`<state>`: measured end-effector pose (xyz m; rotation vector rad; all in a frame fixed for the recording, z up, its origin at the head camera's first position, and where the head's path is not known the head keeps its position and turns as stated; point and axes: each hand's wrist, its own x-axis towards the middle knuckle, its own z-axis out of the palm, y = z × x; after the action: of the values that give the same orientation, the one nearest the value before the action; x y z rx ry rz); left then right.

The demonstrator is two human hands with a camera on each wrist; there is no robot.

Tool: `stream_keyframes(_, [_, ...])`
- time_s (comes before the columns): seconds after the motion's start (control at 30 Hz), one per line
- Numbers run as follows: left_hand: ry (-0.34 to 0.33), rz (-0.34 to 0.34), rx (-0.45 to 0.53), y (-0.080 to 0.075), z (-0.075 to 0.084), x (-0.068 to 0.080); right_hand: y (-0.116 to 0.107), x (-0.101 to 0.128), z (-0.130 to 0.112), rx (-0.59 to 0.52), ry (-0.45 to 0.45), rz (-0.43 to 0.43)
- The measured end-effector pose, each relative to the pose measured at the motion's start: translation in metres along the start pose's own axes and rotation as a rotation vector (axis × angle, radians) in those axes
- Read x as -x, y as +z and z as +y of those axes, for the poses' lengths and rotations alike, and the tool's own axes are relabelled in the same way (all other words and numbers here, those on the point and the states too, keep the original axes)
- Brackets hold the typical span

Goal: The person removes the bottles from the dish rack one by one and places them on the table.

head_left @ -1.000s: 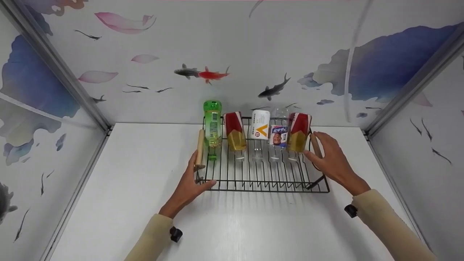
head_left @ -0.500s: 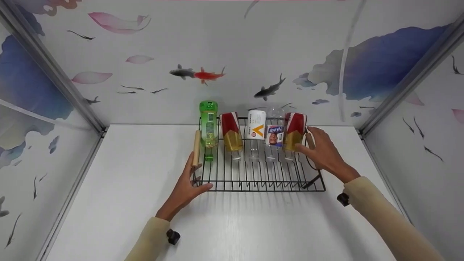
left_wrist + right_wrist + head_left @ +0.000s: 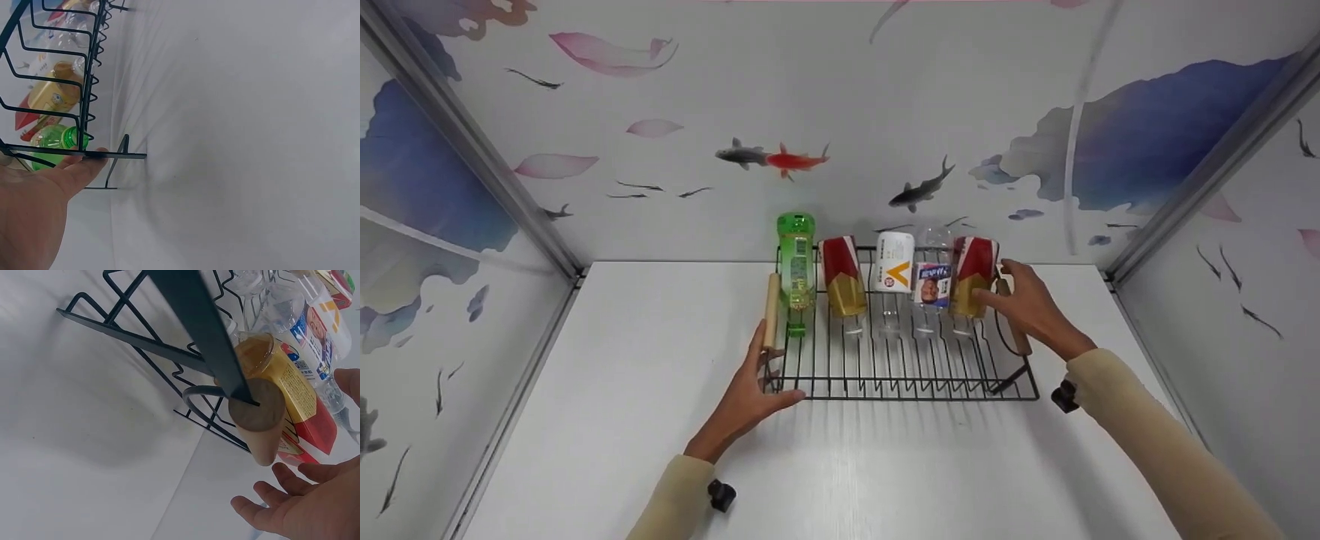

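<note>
A black wire rack (image 3: 900, 379) stands on the white table and holds several bottles lying side by side at its far end. They are a green bottle (image 3: 796, 262), a red-and-gold bottle (image 3: 840, 274), a white bottle (image 3: 895, 262), a clear blue-labelled bottle (image 3: 934, 283) and a second red-and-gold bottle (image 3: 971, 274). My left hand (image 3: 750, 386) rests against the rack's front left corner, thumb on the front wire, fingers straight by the left wooden handle (image 3: 771, 311). My right hand (image 3: 1026, 306) reaches over the right wooden handle (image 3: 259, 416), fingertips touching the rightmost bottle (image 3: 287, 382), fingers spread.
The white table (image 3: 660, 420) is boxed in by patterned walls at the back and on both sides. The rack (image 3: 90, 84) sits near the back wall, with bare table in front of it and on either side.
My right hand has moved left from beside the right handle until it touches the rightmost red-and-gold bottle. My left hand stays at the rack's front left corner.
</note>
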<state>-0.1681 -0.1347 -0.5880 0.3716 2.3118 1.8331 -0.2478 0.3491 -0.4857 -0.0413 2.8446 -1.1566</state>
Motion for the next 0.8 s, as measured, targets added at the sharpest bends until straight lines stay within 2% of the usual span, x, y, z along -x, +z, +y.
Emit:
stream_keyframes(0.43, [-0.009,0.024,-0.004,0.001,-0.002,-0.002,0.007,-0.016,-0.001,-0.048,-0.023,0.009])
stream_keyframes(0.8, [-0.006,0.035,-0.008,0.003,-0.003,-0.001,0.015,-0.021,-0.007,-0.134,-0.02,-0.006])
